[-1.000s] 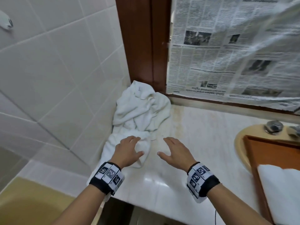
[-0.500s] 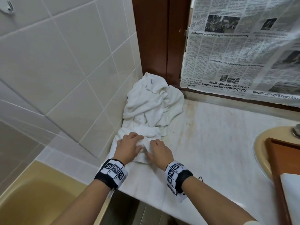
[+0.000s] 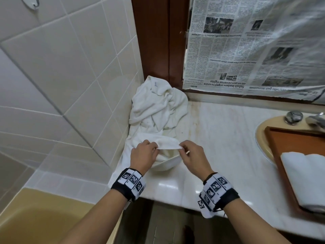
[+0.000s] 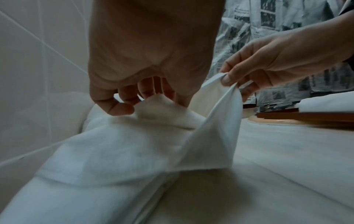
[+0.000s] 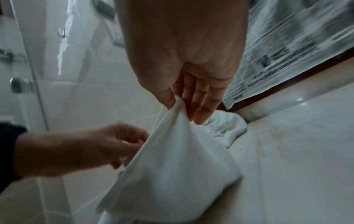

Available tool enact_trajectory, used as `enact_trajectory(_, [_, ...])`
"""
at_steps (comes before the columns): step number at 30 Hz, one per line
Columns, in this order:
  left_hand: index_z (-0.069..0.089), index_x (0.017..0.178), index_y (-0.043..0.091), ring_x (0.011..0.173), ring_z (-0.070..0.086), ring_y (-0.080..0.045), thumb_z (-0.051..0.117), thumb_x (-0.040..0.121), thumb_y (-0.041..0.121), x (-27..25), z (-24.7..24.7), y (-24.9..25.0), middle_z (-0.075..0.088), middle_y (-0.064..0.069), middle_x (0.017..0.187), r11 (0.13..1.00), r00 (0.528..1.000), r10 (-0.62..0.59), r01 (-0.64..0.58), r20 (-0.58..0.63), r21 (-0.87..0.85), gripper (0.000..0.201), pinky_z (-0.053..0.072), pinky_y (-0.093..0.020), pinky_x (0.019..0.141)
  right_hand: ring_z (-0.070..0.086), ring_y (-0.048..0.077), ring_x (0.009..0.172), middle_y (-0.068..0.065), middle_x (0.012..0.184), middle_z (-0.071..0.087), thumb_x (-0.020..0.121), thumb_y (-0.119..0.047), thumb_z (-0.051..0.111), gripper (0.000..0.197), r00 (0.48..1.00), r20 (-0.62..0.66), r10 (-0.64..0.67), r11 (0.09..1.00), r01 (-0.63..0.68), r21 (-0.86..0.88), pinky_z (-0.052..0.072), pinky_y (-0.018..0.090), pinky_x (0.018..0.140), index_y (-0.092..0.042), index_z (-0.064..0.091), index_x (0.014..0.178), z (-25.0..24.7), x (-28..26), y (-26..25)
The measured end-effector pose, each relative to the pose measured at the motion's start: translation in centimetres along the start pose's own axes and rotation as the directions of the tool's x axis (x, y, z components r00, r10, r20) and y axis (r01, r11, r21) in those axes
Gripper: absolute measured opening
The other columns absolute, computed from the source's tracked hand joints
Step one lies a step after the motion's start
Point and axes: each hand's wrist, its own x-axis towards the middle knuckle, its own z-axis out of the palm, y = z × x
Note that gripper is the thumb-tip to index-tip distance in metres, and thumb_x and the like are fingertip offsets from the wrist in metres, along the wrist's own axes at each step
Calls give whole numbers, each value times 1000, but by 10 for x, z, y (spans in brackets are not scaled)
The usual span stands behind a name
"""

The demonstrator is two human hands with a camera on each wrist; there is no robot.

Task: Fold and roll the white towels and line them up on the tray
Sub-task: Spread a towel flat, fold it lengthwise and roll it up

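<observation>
The head view alone takes in the whole scene: a heap of white towels (image 3: 158,110) piled in the corner of the marble counter (image 3: 219,138) against the tiled wall (image 3: 70,67), a wooden tray (image 3: 284,143) lying across the basin (image 3: 262,138) at the right with a folded towel (image 3: 306,176) on it, and newspaper (image 3: 255,46) covering the window above. The left wrist view shows what the head view hides: the left hand (image 4: 145,63) has its thumb and curled fingers closed on a bunched part of the towel (image 4: 134,148), which lifts off the counter in a tent. The right wrist view shows the right hand (image 5: 184,72) from beneath, pinching the towel's hem between thumb and forefinger while the other fingers stay fairly straight; the cloth hangs below it in a cone.

Both forearms reach forward side by side, wrists bent down, hands close together just above the counter's near left part. The towel's edge is stretched taut between them, and its lower part sags to the counter in front of the heap.
</observation>
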Motion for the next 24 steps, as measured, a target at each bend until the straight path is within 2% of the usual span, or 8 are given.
enact_trajectory(6, [66, 105, 29, 101, 56, -23, 57, 93, 37, -14, 9, 20, 59, 7, 110, 994, 994, 104, -104, 33, -23, 16, 49, -41, 79, 61, 7, 81, -9, 83, 65, 94, -17, 64, 2, 990, -120, 75, 997, -76, 1, 50, 20, 68, -18, 65, 92, -71, -55, -4])
enact_trajectory(10, [60, 94, 25, 87, 62, -22, 51, 92, 34, -24, 19, 45, 64, 5, 93, 988, 989, 108, -96, 97, -119, 12, 52, -38, 74, 62, 7, 77, -10, 79, 66, 93, -18, 65, 5, 971, -213, 113, 994, -112, 14, 48, 16, 65, -17, 65, 89, -114, -87, 0])
enact_trajectory(12, [59, 101, 26, 91, 61, -19, 55, 90, 32, -31, 27, 60, 64, 6, 100, 983, 981, 119, -94, 153, -157, 13, 52, -36, 77, 62, 9, 72, -9, 74, 65, 94, -21, 66, 9, 950, -277, 145, 989, -141, 35, 47, 17, 63, -19, 64, 85, -132, -99, 4])
enact_trajectory(16, [53, 129, 30, 114, 55, -18, 63, 87, 41, -49, 53, 89, 56, 4, 125, 981, 931, 180, -148, 318, -124, 45, 48, -37, 92, 60, 7, 70, -7, 71, 64, 93, -21, 65, 15, 893, -383, 236, 971, -234, 52, 42, 15, 61, -18, 63, 79, -150, -108, 21])
enact_trajectory(19, [46, 139, 32, 124, 47, -23, 62, 87, 49, -55, 72, 109, 46, 4, 142, 980, 917, 193, -196, 351, -26, 56, 43, -41, 99, 59, 9, 70, -6, 69, 63, 93, -25, 65, 20, 859, -399, 320, 942, -334, 37, 44, 22, 63, -17, 60, 76, -151, -113, 47])
enact_trajectory(21, [42, 143, 32, 126, 46, -24, 59, 88, 53, -54, 80, 122, 44, 3, 145, 981, 919, 179, -193, 352, 7, 61, 41, -42, 100, 57, 14, 68, -3, 67, 61, 93, -26, 64, 23, 838, -390, 381, 913, -408, 13, 42, 28, 62, -14, 58, 74, -152, -118, 66])
enact_trajectory(23, [40, 144, 32, 126, 46, -25, 57, 89, 56, -51, 86, 133, 45, 2, 145, 981, 922, 174, -194, 347, 24, 62, 40, -42, 100, 56, 20, 73, -1, 74, 60, 92, -25, 62, 19, 833, -346, 432, 871, -485, -80, 43, 32, 64, -14, 57, 79, -153, -122, 82])
enact_trajectory(24, [39, 145, 33, 127, 45, -25, 56, 90, 55, -49, 89, 137, 44, 2, 146, 980, 922, 177, -197, 344, 24, 62, 41, -42, 100, 57, 23, 82, 1, 87, 61, 91, -22, 62, 10, 835, -317, 451, 836, -519, -178, 47, 35, 70, -13, 58, 89, -153, -124, 87])
